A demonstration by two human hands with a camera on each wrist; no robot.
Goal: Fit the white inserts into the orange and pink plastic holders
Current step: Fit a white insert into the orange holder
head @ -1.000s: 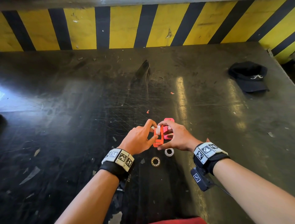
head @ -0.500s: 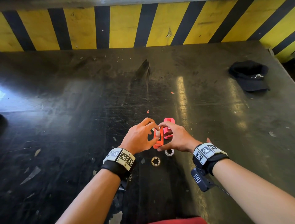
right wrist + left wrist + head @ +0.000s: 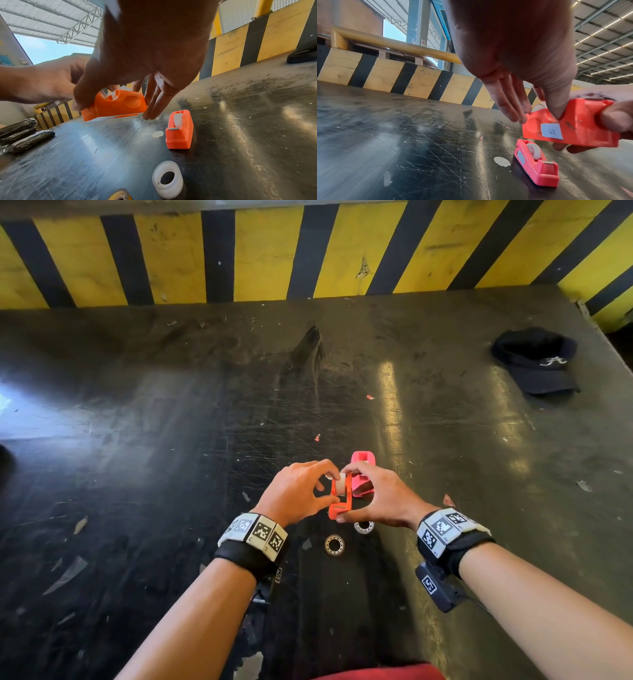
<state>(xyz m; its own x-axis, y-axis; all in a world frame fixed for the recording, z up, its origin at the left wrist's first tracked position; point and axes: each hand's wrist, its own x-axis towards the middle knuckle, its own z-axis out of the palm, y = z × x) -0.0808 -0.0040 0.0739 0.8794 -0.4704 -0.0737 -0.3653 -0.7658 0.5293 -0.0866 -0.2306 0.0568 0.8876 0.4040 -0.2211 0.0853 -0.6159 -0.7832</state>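
Observation:
Both hands hold the orange holder [image 3: 339, 505] just above the black table [image 3: 171, 474]. A white insert [image 3: 340, 485] sits in its slot. My left hand [image 3: 330, 486] curls its index finger over the insert, and its thumb lies on the holder's side [image 3: 570, 125]. My right hand [image 3: 346, 494] grips the holder [image 3: 116, 106] between index finger and thumb from the other side. The pink holder [image 3: 363, 474] stands on the table just beyond the hands. A white insert [image 3: 533, 150] sits inside this pink holder [image 3: 537, 165], which looks orange [image 3: 180, 129] in the right wrist view.
Two loose rings lie on the table below the hands, one ring [image 3: 334, 545] nearer me and a white one [image 3: 363, 526] [image 3: 167, 180] under my right hand. A black cap [image 3: 536, 361] lies at the far right. A yellow-and-black barrier [image 3: 308, 251] closes off the back.
The white insert has sunk lower into the orange holder's slot. My left index finger has curled over its top. Both hands stay in about the same place.

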